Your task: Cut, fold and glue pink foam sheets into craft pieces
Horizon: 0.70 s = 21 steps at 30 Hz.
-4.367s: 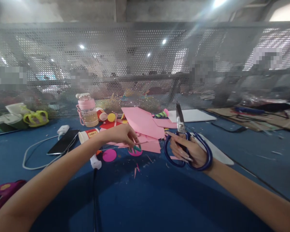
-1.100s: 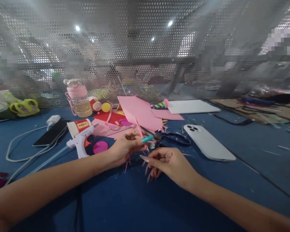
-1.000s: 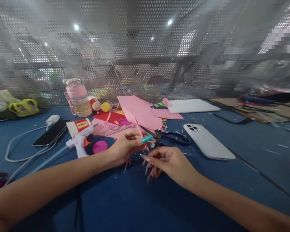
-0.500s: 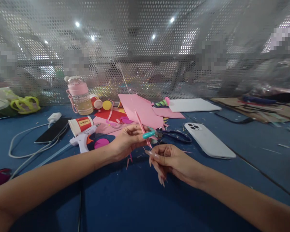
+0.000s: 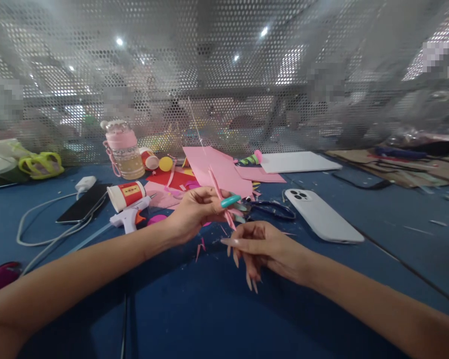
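— From the head view, what has the left hand (image 5: 194, 212) got?

— A thin pink paper strip (image 5: 220, 195), pinched between thumb and fingertips. Its long axis runs up and away from the person, leaning a little left at the top, and the lower end pokes out below the fingers toward the right hand (image 5: 264, 247).

— And the right one, is it gripping anything?

— Not that I can see. Its fingers are loosely curled and pointing down at the blue table (image 5: 209, 309), holding nothing, the forefinger stretched left just under the strip's lower tip. Whether it touches the tip, I can't tell.

— So which hand is nearer the strip?

— The left one holds it; the right sits just beside and below.

— Anything around them?

— The scissors (image 5: 269, 210) lie flat just behind both hands, a white phone (image 5: 324, 217) to their right, a glue gun (image 5: 130, 217) to the left, and pink paper sheets (image 5: 219, 169) farther back.
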Tool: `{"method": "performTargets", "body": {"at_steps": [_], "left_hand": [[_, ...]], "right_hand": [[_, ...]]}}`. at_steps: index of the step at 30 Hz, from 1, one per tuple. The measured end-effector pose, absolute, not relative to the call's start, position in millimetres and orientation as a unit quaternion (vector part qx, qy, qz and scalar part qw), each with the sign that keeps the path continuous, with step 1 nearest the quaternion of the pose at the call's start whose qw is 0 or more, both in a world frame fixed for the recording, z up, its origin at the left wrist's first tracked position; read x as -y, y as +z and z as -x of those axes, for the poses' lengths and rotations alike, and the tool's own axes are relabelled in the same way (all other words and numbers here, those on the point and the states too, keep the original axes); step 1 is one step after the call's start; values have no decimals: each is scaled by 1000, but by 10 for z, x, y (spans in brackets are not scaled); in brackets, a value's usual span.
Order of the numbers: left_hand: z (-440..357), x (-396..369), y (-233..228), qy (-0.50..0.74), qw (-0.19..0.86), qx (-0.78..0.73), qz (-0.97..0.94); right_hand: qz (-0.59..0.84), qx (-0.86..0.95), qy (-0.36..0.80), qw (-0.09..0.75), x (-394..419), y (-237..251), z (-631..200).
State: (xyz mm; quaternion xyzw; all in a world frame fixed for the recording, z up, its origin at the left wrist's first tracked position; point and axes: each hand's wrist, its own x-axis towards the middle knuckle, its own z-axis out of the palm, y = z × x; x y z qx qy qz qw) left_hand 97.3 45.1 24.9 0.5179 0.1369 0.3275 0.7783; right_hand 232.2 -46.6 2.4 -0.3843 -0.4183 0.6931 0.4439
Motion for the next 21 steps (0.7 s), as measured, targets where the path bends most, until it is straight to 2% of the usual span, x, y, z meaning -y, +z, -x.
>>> {"method": "performTargets", "body": {"at_steps": [6,17,21], "left_hand": [[-1003,-408,265,361,748,-198,-520],[-978,-392,289,324,778,-134,-522],[-965,-388,290,309,794,-127,-508]], "right_hand": [[472,421,578,516,453,14,-2319],[433,398,649,482,482,65,-2310],[370,398,705,455,494,44,-2338]]}}
